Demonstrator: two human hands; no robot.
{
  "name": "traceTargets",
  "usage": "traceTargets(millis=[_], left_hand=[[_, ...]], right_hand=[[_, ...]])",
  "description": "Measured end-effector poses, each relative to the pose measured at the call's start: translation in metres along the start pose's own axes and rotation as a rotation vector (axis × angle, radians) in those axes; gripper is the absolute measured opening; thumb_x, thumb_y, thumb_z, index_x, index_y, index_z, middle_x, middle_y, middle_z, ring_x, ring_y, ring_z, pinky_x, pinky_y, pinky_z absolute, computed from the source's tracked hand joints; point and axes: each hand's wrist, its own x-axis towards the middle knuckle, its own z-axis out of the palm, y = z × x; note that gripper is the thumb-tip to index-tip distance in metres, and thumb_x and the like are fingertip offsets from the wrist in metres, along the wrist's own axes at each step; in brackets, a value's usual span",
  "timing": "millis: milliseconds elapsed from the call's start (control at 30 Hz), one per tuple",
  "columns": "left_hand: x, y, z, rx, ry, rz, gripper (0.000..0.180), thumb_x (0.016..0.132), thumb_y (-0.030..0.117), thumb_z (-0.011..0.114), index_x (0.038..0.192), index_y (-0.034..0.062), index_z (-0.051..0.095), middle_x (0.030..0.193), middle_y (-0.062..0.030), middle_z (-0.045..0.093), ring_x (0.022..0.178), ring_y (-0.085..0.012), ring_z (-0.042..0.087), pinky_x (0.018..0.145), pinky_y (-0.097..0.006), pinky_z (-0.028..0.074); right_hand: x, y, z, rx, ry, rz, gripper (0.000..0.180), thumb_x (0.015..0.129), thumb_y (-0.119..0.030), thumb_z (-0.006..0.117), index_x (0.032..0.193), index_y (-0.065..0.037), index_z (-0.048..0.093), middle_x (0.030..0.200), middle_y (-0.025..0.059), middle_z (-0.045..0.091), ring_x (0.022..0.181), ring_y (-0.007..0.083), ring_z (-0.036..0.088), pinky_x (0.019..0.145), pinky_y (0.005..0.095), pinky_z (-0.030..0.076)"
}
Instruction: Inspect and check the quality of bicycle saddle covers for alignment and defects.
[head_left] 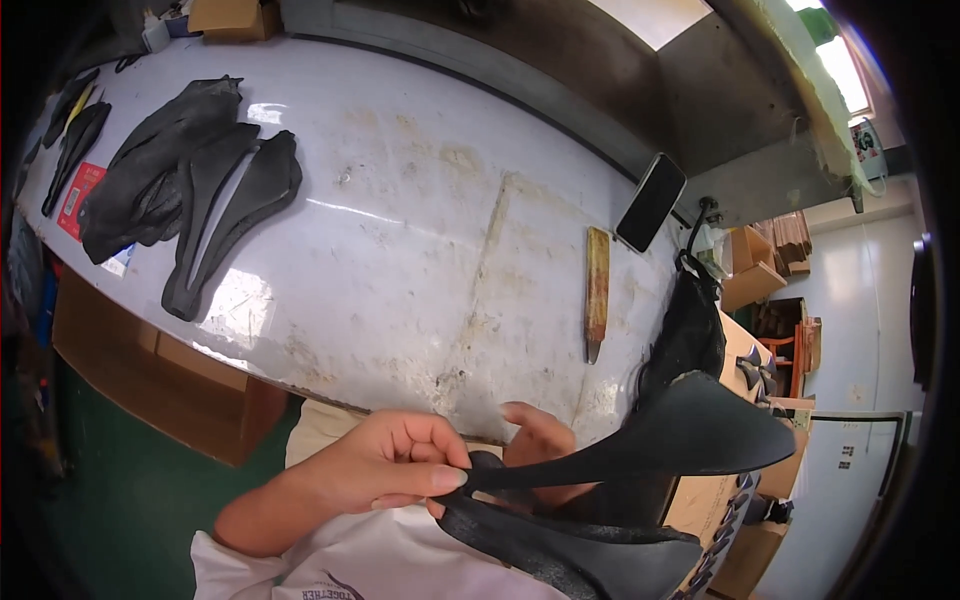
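Observation:
A black bicycle saddle piece (640,440) is held low over the table's near edge, its two broad wings spreading to the right from a narrow nose. My left hand (385,460) pinches that nose between thumb and fingers. Behind and under the narrow part, my right hand (540,445) lies against the piece with its thumb raised; its other fingers are mostly hidden. A similar dark slotted saddle piece (265,185) rests on the left of the table beside a crumpled black sheet-like bundle (150,160).
The white worktable (400,260) carries a worn wooden-handled blade (597,290) and a phone (650,203) propped at the back right. A red card (80,200) lies at the left. A cardboard box (150,370) stands below the left edge; a black bag (685,325) is at the right.

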Motion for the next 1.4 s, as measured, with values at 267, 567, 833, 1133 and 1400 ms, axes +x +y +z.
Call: traceTargets(millis=[267, 567, 833, 1133, 1400], left_hand=[[0.003, 0.001, 0.013, 0.045, 0.000, -0.064, 0.014, 0.094, 0.013, 0.065, 0.104, 0.0023, 0.061, 0.078, -0.0071, 0.068, 0.048, -0.0001, 0.043, 0.042, -0.016, 0.028], [0.003, -0.007, 0.015, 0.034, 0.090, -0.044, 0.014, 0.095, 0.012, 0.063, 0.105, 0.0026, 0.059, 0.077, -0.0064, 0.067, 0.046, -0.0003, 0.040, 0.041, -0.016, 0.028], [-0.001, -0.013, 0.010, 0.035, 0.131, 0.072, 0.014, 0.095, 0.009, 0.063, 0.106, 0.0023, 0.058, 0.083, -0.0089, 0.069, 0.049, -0.0015, 0.046, 0.041, -0.016, 0.030], [-0.001, -0.019, 0.011, 0.126, 0.083, 0.025, 0.015, 0.095, 0.006, 0.062, 0.108, 0.0011, 0.058, 0.084, -0.0072, 0.069, 0.055, -0.0016, 0.054, 0.043, -0.016, 0.034], [0.003, -0.017, 0.014, 0.153, 0.066, -0.022, 0.014, 0.096, 0.008, 0.063, 0.107, 0.0016, 0.058, 0.084, -0.0060, 0.069, 0.059, -0.0006, 0.056, 0.044, -0.016, 0.034]], right_hand=[[-0.016, -0.006, -0.032, -0.056, -0.097, -0.249, 0.031, 0.067, -0.001, 0.080, 0.095, -0.005, 0.068, 0.108, 0.0149, 0.063, 0.096, 0.0328, 0.062, 0.080, 0.0474, 0.053], [-0.013, -0.011, -0.049, 0.148, -0.318, -0.023, 0.022, 0.088, 0.000, 0.063, 0.110, 0.004, 0.064, 0.125, 0.0169, 0.062, 0.115, 0.0310, 0.061, 0.103, 0.0476, 0.047], [-0.026, -0.003, -0.048, 0.467, -0.268, 0.340, 0.027, 0.088, -0.004, 0.068, 0.115, -0.001, 0.064, 0.120, 0.0183, 0.063, 0.108, 0.0361, 0.063, 0.095, 0.0474, 0.049], [-0.038, 0.012, -0.033, 0.167, -0.154, -0.108, 0.023, 0.078, -0.009, 0.076, 0.098, -0.006, 0.065, 0.107, 0.0145, 0.067, 0.100, 0.0302, 0.062, 0.080, 0.0455, 0.051], [-0.039, -0.001, -0.033, 0.177, -0.054, -0.072, 0.029, 0.080, -0.009, 0.074, 0.105, -0.006, 0.060, 0.101, 0.0166, 0.066, 0.091, 0.0304, 0.062, 0.075, 0.0452, 0.051]])
